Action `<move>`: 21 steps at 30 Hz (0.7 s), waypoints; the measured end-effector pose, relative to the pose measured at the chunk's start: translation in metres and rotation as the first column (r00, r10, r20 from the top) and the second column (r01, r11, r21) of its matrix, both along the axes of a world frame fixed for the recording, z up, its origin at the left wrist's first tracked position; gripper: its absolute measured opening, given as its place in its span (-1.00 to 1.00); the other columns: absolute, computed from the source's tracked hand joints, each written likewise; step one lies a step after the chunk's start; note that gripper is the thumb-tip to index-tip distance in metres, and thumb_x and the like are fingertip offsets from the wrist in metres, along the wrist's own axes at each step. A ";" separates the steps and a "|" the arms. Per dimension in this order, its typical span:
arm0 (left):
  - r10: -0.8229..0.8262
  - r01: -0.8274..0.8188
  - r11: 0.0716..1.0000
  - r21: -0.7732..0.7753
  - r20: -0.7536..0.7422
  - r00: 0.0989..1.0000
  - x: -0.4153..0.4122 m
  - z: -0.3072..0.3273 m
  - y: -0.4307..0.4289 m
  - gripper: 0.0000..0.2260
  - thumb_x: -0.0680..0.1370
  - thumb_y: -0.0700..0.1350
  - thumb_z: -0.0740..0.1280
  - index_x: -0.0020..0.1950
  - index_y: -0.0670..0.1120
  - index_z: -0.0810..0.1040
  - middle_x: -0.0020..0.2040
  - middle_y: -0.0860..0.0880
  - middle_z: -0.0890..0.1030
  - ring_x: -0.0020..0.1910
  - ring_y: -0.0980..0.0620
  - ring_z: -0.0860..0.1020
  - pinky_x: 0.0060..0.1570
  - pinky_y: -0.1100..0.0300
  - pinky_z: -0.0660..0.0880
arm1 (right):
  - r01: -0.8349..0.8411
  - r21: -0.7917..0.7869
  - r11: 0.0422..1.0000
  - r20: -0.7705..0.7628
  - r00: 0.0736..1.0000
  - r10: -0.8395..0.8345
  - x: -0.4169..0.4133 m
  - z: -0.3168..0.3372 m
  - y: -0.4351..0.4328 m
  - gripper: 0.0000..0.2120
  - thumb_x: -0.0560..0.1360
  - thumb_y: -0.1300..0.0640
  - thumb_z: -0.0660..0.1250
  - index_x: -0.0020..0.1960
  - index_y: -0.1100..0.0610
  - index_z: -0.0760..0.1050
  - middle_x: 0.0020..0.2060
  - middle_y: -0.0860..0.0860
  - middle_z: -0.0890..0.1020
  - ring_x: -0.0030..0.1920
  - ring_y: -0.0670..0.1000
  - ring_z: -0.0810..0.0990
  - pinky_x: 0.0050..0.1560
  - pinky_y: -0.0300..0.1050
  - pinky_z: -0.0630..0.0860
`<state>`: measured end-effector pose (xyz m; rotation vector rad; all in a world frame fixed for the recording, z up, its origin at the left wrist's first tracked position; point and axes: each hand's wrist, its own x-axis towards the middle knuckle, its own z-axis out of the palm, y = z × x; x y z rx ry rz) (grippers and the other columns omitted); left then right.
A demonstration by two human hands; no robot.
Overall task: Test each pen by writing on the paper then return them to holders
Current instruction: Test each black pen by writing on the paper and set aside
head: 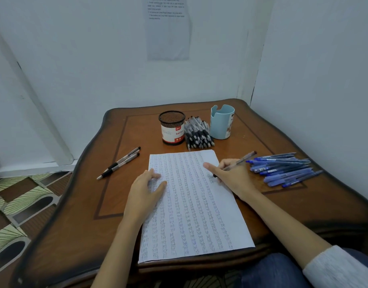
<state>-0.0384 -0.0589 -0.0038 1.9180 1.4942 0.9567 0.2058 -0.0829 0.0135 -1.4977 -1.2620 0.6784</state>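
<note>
Pen [239, 162] x1 in rt hand [230, 176], paper [191, 206] x1.

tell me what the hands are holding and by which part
The right hand grips a pen low on its barrel, near the tip. The left hand holds nothing; it rests flat on the paper.

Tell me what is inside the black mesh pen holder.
No pens stick up out of the black mesh pen holder; through its open top only dark mesh shows. Its floor is hidden behind the near wall and label, so I cannot tell whether it is empty.
</note>
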 end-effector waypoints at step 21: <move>0.000 0.001 0.999 -0.049 0.016 1.000 0.001 0.003 -0.003 -0.77 0.53 -0.07 0.38 0.18 -0.01 0.55 0.43 -0.03 0.40 0.48 0.05 0.23 0.41 0.05 0.22 | 0.096 0.009 0.995 -0.049 0.994 -0.096 -0.002 -0.009 0.008 -0.60 0.47 0.41 0.27 -0.47 0.17 0.26 -0.53 0.04 0.36 -0.61 -0.07 0.45 -0.61 -0.31 0.35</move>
